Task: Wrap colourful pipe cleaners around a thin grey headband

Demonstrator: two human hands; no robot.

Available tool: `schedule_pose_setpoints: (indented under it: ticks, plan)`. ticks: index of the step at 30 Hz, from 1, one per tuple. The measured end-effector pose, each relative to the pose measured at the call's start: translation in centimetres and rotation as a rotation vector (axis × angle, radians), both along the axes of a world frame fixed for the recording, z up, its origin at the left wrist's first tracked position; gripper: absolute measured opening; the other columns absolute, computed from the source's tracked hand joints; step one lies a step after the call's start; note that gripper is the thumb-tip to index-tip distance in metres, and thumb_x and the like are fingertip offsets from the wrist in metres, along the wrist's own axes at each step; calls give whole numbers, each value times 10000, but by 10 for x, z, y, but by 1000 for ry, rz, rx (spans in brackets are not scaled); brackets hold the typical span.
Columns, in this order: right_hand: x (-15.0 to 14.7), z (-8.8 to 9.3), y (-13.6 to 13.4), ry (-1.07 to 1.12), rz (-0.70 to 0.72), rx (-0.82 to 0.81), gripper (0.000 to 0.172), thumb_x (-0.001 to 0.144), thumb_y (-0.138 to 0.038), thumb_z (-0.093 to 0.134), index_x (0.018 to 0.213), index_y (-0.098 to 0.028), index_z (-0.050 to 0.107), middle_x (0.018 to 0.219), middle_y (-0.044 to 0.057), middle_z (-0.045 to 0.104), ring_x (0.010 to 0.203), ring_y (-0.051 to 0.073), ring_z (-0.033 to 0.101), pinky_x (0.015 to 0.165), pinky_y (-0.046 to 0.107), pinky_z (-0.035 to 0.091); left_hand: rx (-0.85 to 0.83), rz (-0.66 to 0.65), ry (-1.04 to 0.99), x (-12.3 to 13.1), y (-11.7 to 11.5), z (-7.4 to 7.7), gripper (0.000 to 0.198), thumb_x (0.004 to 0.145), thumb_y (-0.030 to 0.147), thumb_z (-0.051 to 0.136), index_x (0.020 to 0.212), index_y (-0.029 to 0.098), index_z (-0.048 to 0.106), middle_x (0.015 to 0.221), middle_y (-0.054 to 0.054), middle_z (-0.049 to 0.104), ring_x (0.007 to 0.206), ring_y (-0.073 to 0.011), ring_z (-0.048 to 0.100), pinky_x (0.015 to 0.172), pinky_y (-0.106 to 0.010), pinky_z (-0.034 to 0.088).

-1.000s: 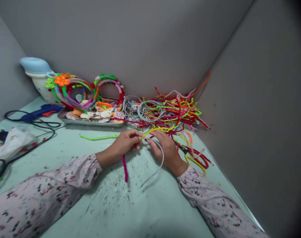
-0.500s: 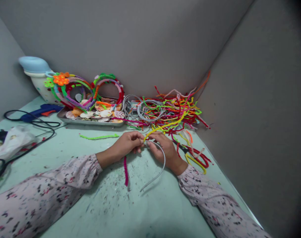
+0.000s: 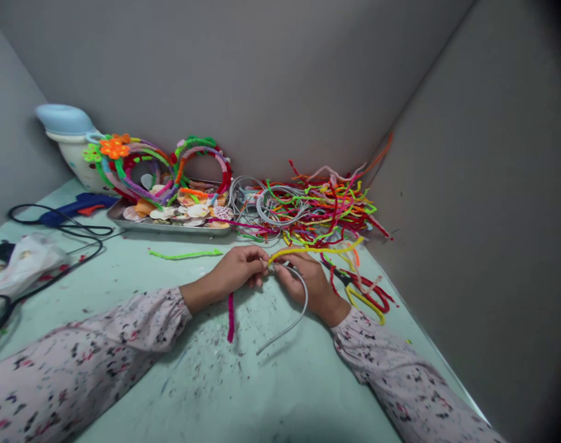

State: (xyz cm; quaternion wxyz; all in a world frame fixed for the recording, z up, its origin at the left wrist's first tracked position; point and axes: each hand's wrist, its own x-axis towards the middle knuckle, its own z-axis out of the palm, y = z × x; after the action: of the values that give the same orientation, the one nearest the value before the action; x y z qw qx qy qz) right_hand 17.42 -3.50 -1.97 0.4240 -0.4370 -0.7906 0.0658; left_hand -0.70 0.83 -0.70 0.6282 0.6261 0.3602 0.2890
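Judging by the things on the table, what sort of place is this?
Probably a small handicraft workplace: there is a heap of colourful pipe cleaners, a metal tray holding seashells, and grey wire coils.

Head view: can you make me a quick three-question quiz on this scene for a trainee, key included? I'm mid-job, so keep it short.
1. Multiple choice: what colour is the pipe cleaner that runs from the fingertips of the left hand across the top of the right hand?
A) blue
B) yellow
C) white

2. True or false: the metal tray of seashells stands to the left of the tangled pile of pipe cleaners.

3. Fill in the blank: near the right thumb, a length of bare grey ____ curves down and back toward the person.

Key:
1. B, yellow
2. True
3. wire
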Motion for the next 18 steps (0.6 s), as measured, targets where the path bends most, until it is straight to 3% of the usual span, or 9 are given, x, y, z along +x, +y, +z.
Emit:
schedule_pose_setpoints:
  ticks: [11,18]
  plan:
    - [0,7,-3,-40,100,-77,231,880,-125,469,1012,-215,635,935,51,655,887,174,602,812,328,498,-37,-10,-14,0,-1,0,101,754,221,579,819,147,556,675,3,586,474,-82,558,419,-192,402]
    - [0,1,-1,-24,48,-80,210,844,-115,501,988,-207,623,927,47,651,884,182,604,819,330,494,-54,-4,-18,0,-2,-1,92,746,220,588,801,150,568,656,13,589,467,-78,555,426,-192,403]
